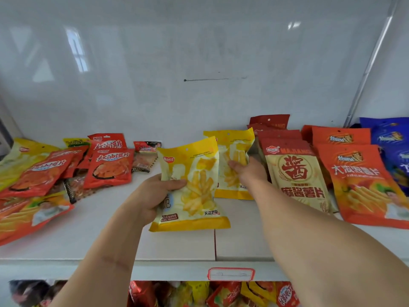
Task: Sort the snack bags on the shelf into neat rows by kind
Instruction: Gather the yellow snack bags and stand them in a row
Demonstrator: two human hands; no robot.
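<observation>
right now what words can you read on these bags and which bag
"红油馍片": red bag, left.
"酱", "麻酱薯片", "MAJIANG": cream bag.
"大波浪薯片": orange bag.
"天滋妙品": yellow bag held by left hand.
Price tag, blue bags: unreadable.

The bag point(192, 187) gripped by the left hand point(152, 196) is yellow and white, printed with golden fries. Under the right hand point(247, 171) a second bag point(232, 165) wears the same yellow and white. Just right of that hand stands a cream bag point(296, 173) with a dark red top and large red characters, then orange-red bags point(363, 185), then blue ones point(394, 147). Left of the left hand lie red bags point(110, 167) with white lettering.
</observation>
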